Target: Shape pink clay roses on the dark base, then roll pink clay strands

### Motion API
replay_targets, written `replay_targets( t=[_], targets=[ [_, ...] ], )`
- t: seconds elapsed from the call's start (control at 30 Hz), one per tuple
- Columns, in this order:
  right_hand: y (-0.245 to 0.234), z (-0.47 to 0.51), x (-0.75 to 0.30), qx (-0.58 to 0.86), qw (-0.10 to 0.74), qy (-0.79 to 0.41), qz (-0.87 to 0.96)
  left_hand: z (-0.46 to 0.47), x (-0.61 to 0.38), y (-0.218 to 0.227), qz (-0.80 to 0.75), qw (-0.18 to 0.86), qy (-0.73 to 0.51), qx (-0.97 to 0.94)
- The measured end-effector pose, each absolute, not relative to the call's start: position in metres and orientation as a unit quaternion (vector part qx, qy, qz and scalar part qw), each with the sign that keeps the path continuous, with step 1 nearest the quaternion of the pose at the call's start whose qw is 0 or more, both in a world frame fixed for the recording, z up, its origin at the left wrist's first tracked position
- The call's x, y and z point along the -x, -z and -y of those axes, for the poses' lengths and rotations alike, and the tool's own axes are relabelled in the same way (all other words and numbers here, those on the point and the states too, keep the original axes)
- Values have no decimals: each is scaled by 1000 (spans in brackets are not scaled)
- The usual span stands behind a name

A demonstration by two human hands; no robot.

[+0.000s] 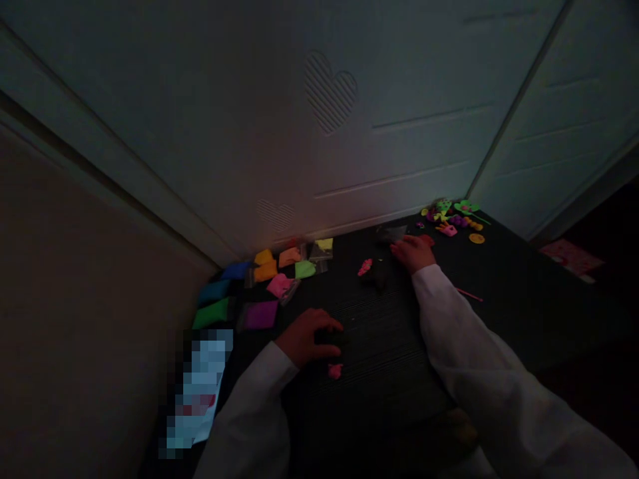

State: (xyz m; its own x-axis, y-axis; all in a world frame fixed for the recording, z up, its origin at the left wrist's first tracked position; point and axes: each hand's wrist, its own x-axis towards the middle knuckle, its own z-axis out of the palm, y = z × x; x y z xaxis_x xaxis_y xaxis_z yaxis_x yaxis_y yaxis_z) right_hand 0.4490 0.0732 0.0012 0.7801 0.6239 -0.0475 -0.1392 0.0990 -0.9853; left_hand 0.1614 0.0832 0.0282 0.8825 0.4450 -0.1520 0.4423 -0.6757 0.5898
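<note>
My left hand (309, 336) is low over the dark table, its thumb and fingers curved and apart. A dark patch shows between them, too dim to make out. Just below the thumb lies a small pink clay piece (335, 370). Farther back on the right, my right hand (415, 253) rests with its fingers stretched to the left. Its fingertips are close to a clear bag (394, 233); whether they touch it is unclear. Something red (426, 240) shows behind that hand. A pink speckled piece (365, 267) lies between the hands, beside a dark lump (380, 273).
Several clay packets, among them purple (261, 315), green (212, 313) and pink (281, 286), lie at the left. Small clay figures (449, 219) sit at the back right. A pink stick (470, 295) lies beside my right sleeve. A white panel (399, 153) stands behind the table.
</note>
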Motion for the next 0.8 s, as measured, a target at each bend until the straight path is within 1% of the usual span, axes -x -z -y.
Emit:
replay_targets(
  t=[0.07,0.13,0.23,0.3,0.4,0.47,0.57,0.67,0.8],
  targets=[
    [0,-71,-451,643,697,-238,210,-83,-166,-23,-231,297,-3,-926],
    [-5,-66,-452,672,677,-191,232,-83,-169,-20,-226,295,-22,-928],
    [-21,-55,-439,691,642,-137,302,-85,-170,-20,-240,325,-75,-912],
    [-35,-47,-421,685,604,-144,381,-86,-169,-21,-283,347,-111,-887],
    [-48,-33,-388,656,503,-194,528,-90,-168,-19,-361,353,-164,-847],
    [-48,-25,-371,626,361,-234,650,-93,-168,-15,-388,333,-198,-836],
    [-38,-19,-359,604,220,-255,722,-98,-169,-6,-389,287,-222,-846],
    [-27,-20,-359,605,139,-250,743,-100,-170,-1,-371,250,-228,-864],
    [-24,-23,-359,605,94,-237,755,-99,-171,1,-359,237,-219,-876]
  ],
)
